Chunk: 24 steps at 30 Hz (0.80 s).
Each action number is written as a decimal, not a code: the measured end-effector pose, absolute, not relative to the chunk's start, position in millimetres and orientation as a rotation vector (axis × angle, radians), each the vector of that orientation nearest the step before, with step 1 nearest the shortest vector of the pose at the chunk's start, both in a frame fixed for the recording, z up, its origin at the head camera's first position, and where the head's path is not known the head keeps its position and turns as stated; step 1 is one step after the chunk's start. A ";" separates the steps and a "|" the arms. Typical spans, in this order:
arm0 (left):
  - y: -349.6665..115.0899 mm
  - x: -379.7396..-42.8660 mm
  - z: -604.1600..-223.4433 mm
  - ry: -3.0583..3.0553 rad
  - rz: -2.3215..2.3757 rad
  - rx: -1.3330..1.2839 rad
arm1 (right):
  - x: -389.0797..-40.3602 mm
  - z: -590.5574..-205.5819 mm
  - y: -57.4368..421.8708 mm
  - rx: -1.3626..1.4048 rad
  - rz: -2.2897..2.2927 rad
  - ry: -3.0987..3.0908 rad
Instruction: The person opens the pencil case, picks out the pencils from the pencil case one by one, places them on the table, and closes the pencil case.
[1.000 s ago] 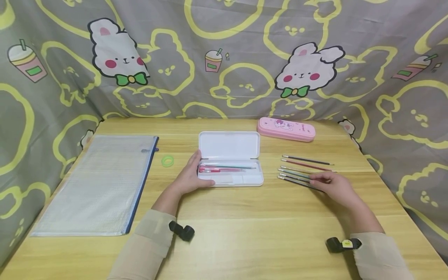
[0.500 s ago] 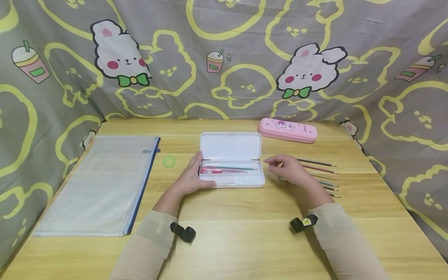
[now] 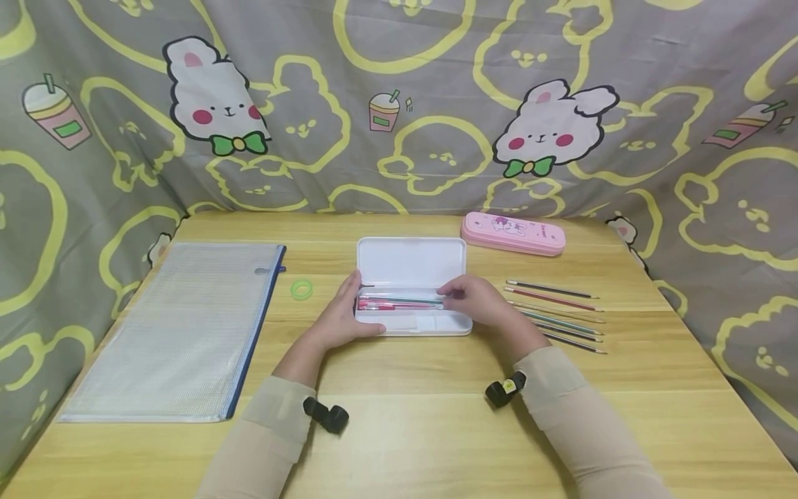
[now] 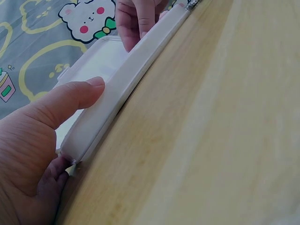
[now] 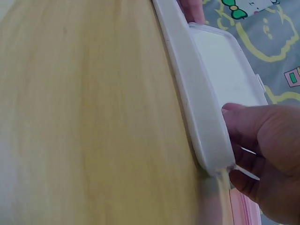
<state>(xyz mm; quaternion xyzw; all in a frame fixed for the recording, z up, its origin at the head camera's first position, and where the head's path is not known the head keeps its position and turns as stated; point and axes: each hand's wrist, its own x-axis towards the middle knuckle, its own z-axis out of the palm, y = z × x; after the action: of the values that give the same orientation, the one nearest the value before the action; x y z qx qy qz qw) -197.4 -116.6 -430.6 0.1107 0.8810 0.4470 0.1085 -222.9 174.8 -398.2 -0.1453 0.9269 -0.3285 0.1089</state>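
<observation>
A white pencil case (image 3: 411, 259) lies with its lid raised in the middle of the table. Inside are a green pencil (image 3: 399, 299) and red pen-like sticks (image 3: 380, 306), beside a lower divided section. My left hand (image 3: 339, 313) grips the case's left end, thumb (image 4: 91, 93) on the front edge and fingers round the end. My right hand (image 3: 476, 301) reaches into the case's right end, its bent fingertips right at the tips of the pencils. In the right wrist view the thumb (image 5: 239, 119) dips behind the front wall; I cannot tell whether it pinches a pencil.
Several loose pencils (image 3: 564, 314) lie side by side to the right, partly behind my right forearm. A closed pink pencil case (image 3: 513, 233) stands at the back. To the left are a green ring (image 3: 302, 289) and a mesh zip pouch (image 3: 174, 333). Patterned curtains surround the table.
My right hand has moved left from the loose pencils, across the gap and into the white case's right end. The loose pencils still lie on the table. My left hand keeps its grip.
</observation>
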 end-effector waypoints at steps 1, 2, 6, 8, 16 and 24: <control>-116.7 -197.6 -430.9 2.592 1.316 0.326 | -223.3 -397.8 173.2 -0.422 -0.941 2.733; -116.6 -197.4 -430.8 2.592 1.316 0.323 | -223.3 -396.9 171.8 -0.421 -0.914 2.740; -116.6 -197.8 -430.7 2.590 1.316 0.316 | -225.1 -394.3 166.4 -0.432 -0.813 2.756; -116.5 -197.8 -430.7 2.589 1.313 0.316 | -225.8 -393.3 164.1 -0.439 -0.766 2.761; -116.9 -198.0 -431.1 2.588 1.314 0.317 | -227.2 -395.3 159.5 -0.418 -0.665 2.781; -116.6 -198.1 -431.5 2.590 1.313 0.324 | -226.7 -397.9 162.2 -0.456 -0.718 2.742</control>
<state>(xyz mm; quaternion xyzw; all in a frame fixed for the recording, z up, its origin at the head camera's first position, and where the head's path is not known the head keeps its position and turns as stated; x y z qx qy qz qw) -198.1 -116.6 -431.5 0.1103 0.8811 0.4465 0.1097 -226.7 162.2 -397.9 -0.1574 0.9463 -0.2479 0.1349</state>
